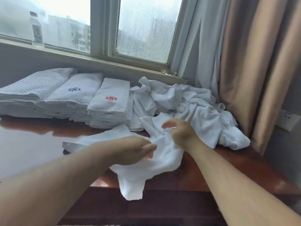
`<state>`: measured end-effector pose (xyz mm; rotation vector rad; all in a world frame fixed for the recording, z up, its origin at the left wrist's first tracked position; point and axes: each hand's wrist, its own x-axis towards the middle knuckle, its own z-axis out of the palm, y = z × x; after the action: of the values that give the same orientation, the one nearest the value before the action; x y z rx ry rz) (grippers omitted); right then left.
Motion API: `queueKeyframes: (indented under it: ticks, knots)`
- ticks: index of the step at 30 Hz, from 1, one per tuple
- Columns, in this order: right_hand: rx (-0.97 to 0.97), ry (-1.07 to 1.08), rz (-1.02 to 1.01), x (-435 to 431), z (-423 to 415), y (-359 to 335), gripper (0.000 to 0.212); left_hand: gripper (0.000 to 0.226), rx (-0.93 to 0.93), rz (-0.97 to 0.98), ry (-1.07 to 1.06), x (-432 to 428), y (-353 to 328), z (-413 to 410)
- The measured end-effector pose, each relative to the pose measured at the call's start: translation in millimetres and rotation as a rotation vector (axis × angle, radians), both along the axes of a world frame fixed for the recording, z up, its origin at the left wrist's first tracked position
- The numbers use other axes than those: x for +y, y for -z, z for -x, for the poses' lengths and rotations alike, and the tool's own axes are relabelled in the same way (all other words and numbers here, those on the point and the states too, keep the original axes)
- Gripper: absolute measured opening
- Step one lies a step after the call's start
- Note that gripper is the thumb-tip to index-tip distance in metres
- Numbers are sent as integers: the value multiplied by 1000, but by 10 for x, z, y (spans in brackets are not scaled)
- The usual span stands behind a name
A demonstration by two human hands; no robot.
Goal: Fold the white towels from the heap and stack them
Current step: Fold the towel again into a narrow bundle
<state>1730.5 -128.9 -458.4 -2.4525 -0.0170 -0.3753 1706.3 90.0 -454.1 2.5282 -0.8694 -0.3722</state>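
Note:
A crumpled white towel [143,170] lies on the brown table [32,139], one end hanging over the front edge. My left hand [132,150] grips its bunched middle from the left. My right hand [179,131] pinches the cloth just above, fingers curled. Behind them sprawls the heap of unfolded white towels [187,101]. Three stacks of folded towels stand at the back left: one with a red flower mark [110,101], one with a blue mark [76,93], and a quilted one [35,88].
A window sill [81,57] runs behind the stacks, with a water bottle [37,30] on it at the left. Beige and white curtains [254,62] hang at the right, beside the heap. A wall socket [288,119] sits low on the right wall.

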Motion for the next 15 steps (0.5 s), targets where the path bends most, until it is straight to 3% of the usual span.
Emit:
queueKeyframes:
  ticks: [1, 3, 6, 8, 10, 13, 15]
  knots:
    - [182, -118, 141, 37, -7, 52, 42, 28, -46, -20, -46, -3, -27, -30]
    - [442, -155, 391, 117, 2, 112, 41, 33, -119, -232, -114, 29, -65, -83]
    - [574, -69, 645, 168, -18, 136, 85, 69, -23, -685, -185, 82, -65, -118]
    - [618, 22, 794, 254, -20, 143, 86, 88, 72, -863, -265, 91, 5, -186]
    - [605, 78, 927, 366, -23, 161, 81, 95, 8, -896, -318, 93, 53, -213]
    - [389, -23, 986, 423, -15, 190, 65, 90, -287, -829, -144, 131, 76, -246]
    - [340, -141, 862, 373, 6, 193, 54, 93, -213, -719, -121, 217, 68, -267]
